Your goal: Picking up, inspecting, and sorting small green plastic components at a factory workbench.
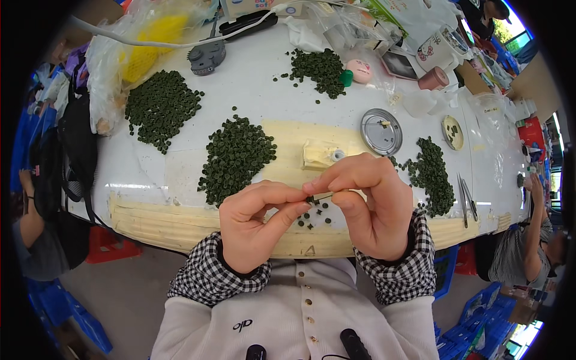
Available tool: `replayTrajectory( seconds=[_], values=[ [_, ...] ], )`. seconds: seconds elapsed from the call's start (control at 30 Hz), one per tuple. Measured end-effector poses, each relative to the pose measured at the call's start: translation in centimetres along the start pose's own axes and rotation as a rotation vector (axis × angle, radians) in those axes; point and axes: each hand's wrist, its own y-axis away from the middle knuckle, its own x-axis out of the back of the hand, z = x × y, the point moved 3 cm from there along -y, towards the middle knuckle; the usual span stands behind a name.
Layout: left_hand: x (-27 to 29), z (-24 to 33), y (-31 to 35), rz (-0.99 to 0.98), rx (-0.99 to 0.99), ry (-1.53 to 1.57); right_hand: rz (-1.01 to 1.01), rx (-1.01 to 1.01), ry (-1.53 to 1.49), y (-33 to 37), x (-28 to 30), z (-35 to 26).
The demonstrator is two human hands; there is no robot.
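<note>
My left hand [255, 222] is closed in a pinch, with a small dark green round piece [310, 199] between thumb and forefinger. My right hand [378, 207] meets it from the other side, its forefinger touching the left fingertips. A thin pale sliver [324, 196] shows by the right thumb and fingers; its kind is too small to tell. Under the hands lie several loose green pieces [305, 221]. A heap of the same small ring-like pieces [237, 157] lies left of my hands, and another heap [433, 177] to the right. Just beyond them sits a yellow block [320, 154] with a grey metal fitting.
Two more heaps, one far left [162, 108] and one at the back [321, 72], lie on the white table. Nearby are a round metal dish [381, 132], tweezers [462, 201], a grey device [207, 57] and a mug [438, 51]. People sit at both sides.
</note>
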Motion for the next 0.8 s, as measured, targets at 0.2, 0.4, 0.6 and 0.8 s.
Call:
replayTrajectory(
  seconds=[0.2, 0.4, 0.6, 0.8],
  values=[
    [0.0, 0.1, 0.0, -0.001, -0.003, 0.004, -0.015, 0.037, 0.043, -0.1, 0.0, -0.1],
    [0.1, 0.0, 0.0, -0.005, -0.004, 0.005, -0.096, -0.033, 0.082, -0.1, 0.0, -0.4],
    [0.0, 0.2, 0.1, 0.012, 0.026, 0.010, 0.083, -0.098, 0.016, 0.4, 0.5, 0.1],
    [0.0, 0.1, 0.1, 0.005, 0.026, 0.005, 0.248, -0.039, 0.500, -0.5, 1.7, 1.8]
  ],
)
